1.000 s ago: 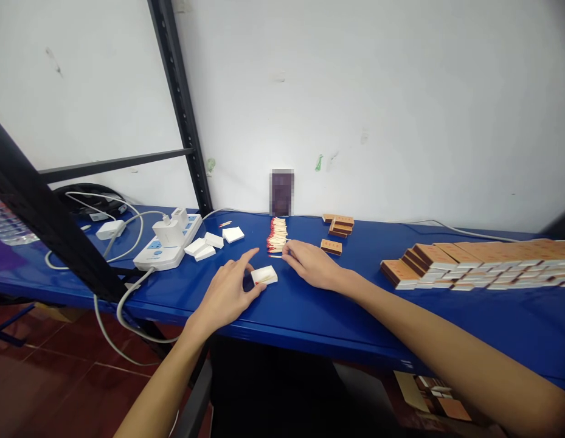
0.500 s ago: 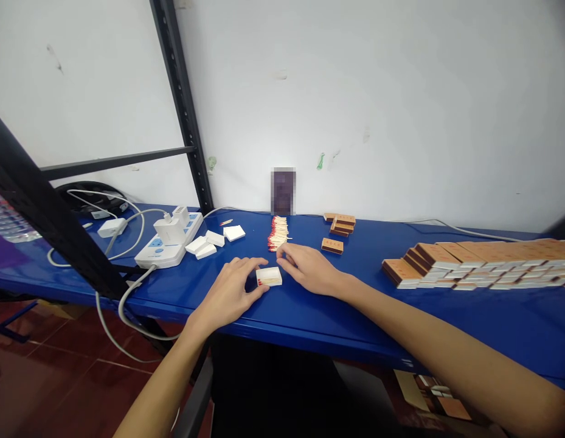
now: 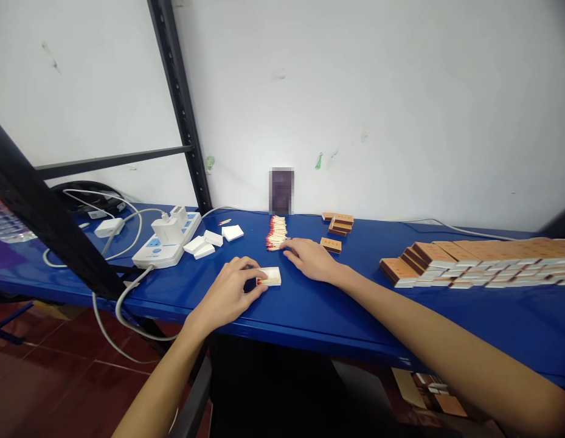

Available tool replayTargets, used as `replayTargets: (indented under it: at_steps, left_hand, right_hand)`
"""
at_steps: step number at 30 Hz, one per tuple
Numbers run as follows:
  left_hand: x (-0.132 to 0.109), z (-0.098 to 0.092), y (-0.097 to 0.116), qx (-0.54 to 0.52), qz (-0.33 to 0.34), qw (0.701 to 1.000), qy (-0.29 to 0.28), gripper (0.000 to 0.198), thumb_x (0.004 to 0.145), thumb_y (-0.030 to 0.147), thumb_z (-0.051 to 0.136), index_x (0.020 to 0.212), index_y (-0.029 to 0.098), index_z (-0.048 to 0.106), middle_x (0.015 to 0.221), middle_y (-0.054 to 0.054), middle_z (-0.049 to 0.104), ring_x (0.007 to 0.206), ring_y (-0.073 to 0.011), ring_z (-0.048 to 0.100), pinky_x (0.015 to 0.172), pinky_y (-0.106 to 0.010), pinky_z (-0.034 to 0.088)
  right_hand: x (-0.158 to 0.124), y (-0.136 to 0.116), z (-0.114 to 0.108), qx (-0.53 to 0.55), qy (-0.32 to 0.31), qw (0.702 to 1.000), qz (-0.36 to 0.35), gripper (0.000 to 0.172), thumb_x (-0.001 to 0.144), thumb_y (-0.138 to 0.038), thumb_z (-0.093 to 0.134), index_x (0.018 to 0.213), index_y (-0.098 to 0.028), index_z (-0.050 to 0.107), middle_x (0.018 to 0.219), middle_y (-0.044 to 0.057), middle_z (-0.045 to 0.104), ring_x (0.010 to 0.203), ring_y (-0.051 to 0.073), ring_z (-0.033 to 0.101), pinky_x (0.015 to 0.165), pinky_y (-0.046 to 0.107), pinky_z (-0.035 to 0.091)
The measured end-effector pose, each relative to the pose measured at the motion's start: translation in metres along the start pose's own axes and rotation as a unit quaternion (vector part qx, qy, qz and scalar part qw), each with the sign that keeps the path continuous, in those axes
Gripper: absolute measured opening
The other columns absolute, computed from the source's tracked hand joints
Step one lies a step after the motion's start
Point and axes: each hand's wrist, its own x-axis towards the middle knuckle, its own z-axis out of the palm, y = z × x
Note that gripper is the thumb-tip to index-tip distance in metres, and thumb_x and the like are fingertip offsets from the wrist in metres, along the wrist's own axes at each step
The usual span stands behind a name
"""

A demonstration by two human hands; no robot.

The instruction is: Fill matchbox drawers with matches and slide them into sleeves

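Note:
A small white matchbox tray (image 3: pixel 273 275) with a few red-tipped matches in it lies on the blue shelf (image 3: pixel 282 307). My left hand (image 3: pixel 232 289) holds the tray's left end between thumb and fingers. My right hand (image 3: pixel 309 258) is at the near right edge of the pile of matches (image 3: pixel 277 233), its fingers bent and close together; whether a match is between the fingertips is too small to tell. Left of the pile lie several white trays (image 3: pixel 232 232). Right of it are several orange-brown matchbox sleeves (image 3: pixel 331 245).
A long stack of matchboxes (image 3: pixel 474 255) fills the right side. At the left are a white power strip (image 3: pixel 168 243), looping cables and a black shelf post (image 3: pixel 179 97). A pixelated dark upright object (image 3: pixel 281 190) stands behind the matches.
My right hand has moved away from the tray, slightly right and back, to the near edge of the match pile. The fingers of my left hand have shifted further over the tray's end.

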Motion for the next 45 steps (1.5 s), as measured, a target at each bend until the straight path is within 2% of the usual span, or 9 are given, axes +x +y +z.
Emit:
replayTargets:
  at_steps: [4,8,14,21,26,31,35,41,45]
  left_hand:
    - [0.000,-0.001,0.001,-0.006,0.003,1.000,0.000,0.020,0.093,0.033,0.053,0.100,0.025,0.070,0.112,-0.004,0.060,0.099,-0.0220,0.055,0.089,-0.039,0.044]
    - [0.000,-0.002,0.003,-0.005,0.000,1.000,-0.002,0.022,0.092,0.032,0.055,0.110,0.025,0.066,0.111,-0.004,0.061,0.100,-0.0223,0.054,0.090,-0.039,0.043]
    - [-0.001,-0.002,0.002,-0.002,-0.014,1.000,0.018,0.032,0.090,0.033,0.058,0.122,0.026,0.057,0.110,-0.003,0.063,0.100,-0.0227,0.055,0.091,-0.039,0.042]
    - [-0.003,0.001,-0.001,-0.013,-0.048,0.999,0.022,0.049,0.088,0.036,0.060,0.134,0.028,0.045,0.106,-0.002,0.064,0.099,-0.0228,0.056,0.090,-0.040,0.042]
    - [-0.001,0.000,0.001,0.000,-0.010,1.000,0.020,0.026,0.089,0.033,0.060,0.114,0.025,0.061,0.106,-0.002,0.065,0.096,-0.0219,0.056,0.089,-0.037,0.042]
    - [0.000,-0.001,0.001,-0.003,-0.008,1.000,0.013,0.021,0.090,0.032,0.059,0.109,0.025,0.063,0.106,-0.002,0.064,0.096,-0.0211,0.055,0.089,-0.037,0.041]
    - [-0.001,0.000,0.000,-0.001,-0.028,0.999,0.016,0.028,0.090,0.034,0.060,0.117,0.026,0.060,0.108,-0.002,0.064,0.097,-0.0217,0.056,0.090,-0.038,0.041]
    - [-0.001,0.002,-0.002,-0.005,-0.063,0.998,0.019,0.057,0.088,0.037,0.062,0.140,0.029,0.039,0.105,-0.001,0.064,0.098,-0.0225,0.056,0.092,-0.041,0.040]
    - [-0.002,0.002,-0.001,-0.008,-0.041,0.999,0.010,0.048,0.089,0.035,0.060,0.135,0.030,0.046,0.110,-0.001,0.064,0.101,-0.0215,0.056,0.094,-0.040,0.040]
  right_hand:
    - [0.002,-0.004,-0.002,0.017,0.005,0.999,0.029,0.017,0.094,-0.023,0.047,0.100,-0.022,0.062,0.089,0.004,0.067,0.084,0.019,0.061,0.064,0.027,0.037]
    - [0.002,-0.003,-0.004,0.045,0.000,0.998,0.035,0.014,0.094,-0.024,0.046,0.090,-0.021,0.059,0.076,0.000,0.063,0.068,0.014,0.056,0.058,0.024,0.031]
    - [-0.004,-0.003,-0.008,0.031,-0.046,0.998,-0.028,0.016,0.098,-0.023,0.039,0.090,-0.020,0.052,0.093,0.006,0.063,0.082,0.017,0.057,0.068,0.027,0.038]
    - [-0.022,-0.036,-0.016,0.072,-0.037,0.991,-0.109,0.018,0.099,-0.027,0.036,0.093,-0.021,0.052,0.091,0.003,0.062,0.077,0.016,0.057,0.070,0.028,0.039]
    - [-0.012,-0.023,-0.010,0.041,0.017,0.999,-0.023,0.018,0.100,-0.026,0.035,0.103,-0.021,0.052,0.099,0.005,0.065,0.088,0.019,0.060,0.071,0.029,0.038]
    - [0.000,0.001,-0.004,-0.019,-0.025,0.999,0.029,0.015,0.099,-0.025,0.038,0.102,-0.020,0.052,0.107,0.009,0.065,0.094,0.022,0.061,0.070,0.029,0.038]
    - [-0.002,0.000,-0.007,-0.007,-0.038,0.999,0.020,0.017,0.100,-0.026,0.035,0.096,-0.020,0.051,0.102,0.008,0.066,0.090,0.021,0.061,0.070,0.029,0.037]
    - [-0.019,-0.033,-0.014,0.059,-0.032,0.992,-0.103,0.016,0.099,-0.028,0.037,0.092,-0.022,0.050,0.086,0.002,0.065,0.074,0.015,0.057,0.065,0.025,0.035]
    - [-0.012,-0.031,-0.012,0.034,-0.013,0.999,-0.040,0.019,0.100,-0.030,0.035,0.096,-0.022,0.052,0.080,0.002,0.065,0.068,0.015,0.057,0.060,0.026,0.031]
